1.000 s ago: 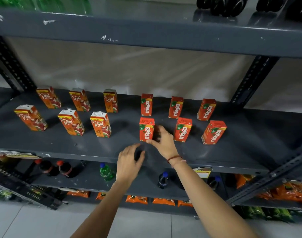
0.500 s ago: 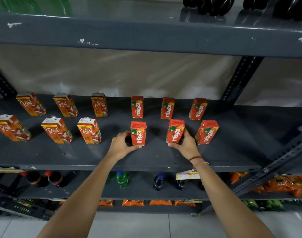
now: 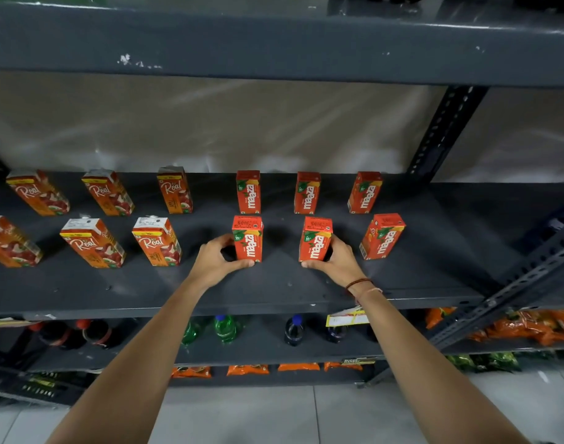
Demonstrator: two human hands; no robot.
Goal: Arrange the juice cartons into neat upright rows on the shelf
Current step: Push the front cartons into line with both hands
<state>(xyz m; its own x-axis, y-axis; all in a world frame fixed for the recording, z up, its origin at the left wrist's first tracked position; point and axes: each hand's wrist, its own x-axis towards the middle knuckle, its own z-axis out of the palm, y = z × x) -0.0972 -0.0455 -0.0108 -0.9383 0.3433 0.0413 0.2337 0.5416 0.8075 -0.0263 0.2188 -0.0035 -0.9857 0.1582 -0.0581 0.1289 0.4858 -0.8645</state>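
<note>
Small orange juice cartons stand upright in two rows on the dark grey shelf (image 3: 306, 290). Several white-topped Real cartons (image 3: 155, 241) fill the left half, several red Maaza cartons the right half. My left hand (image 3: 215, 262) grips the front-row Maaza carton (image 3: 248, 238) from its left side. My right hand (image 3: 338, 261) grips the neighbouring front-row Maaza carton (image 3: 316, 240) from its right side. A third front Maaza carton (image 3: 382, 237) stands free to the right, slightly turned. Three Maaza cartons (image 3: 307, 193) line the back row.
A slotted steel upright (image 3: 440, 129) rises at the back right, and a diagonal brace (image 3: 530, 277) crosses the right front. The upper shelf (image 3: 274, 43) overhangs close above. Drink bottles (image 3: 226, 328) and orange snack packs (image 3: 530, 325) fill the lower shelves.
One second ago both hands were together near the shelf's front edge. They have spread apart, the left hand closing on one front Maaza carton and the right hand on the one beside it.
</note>
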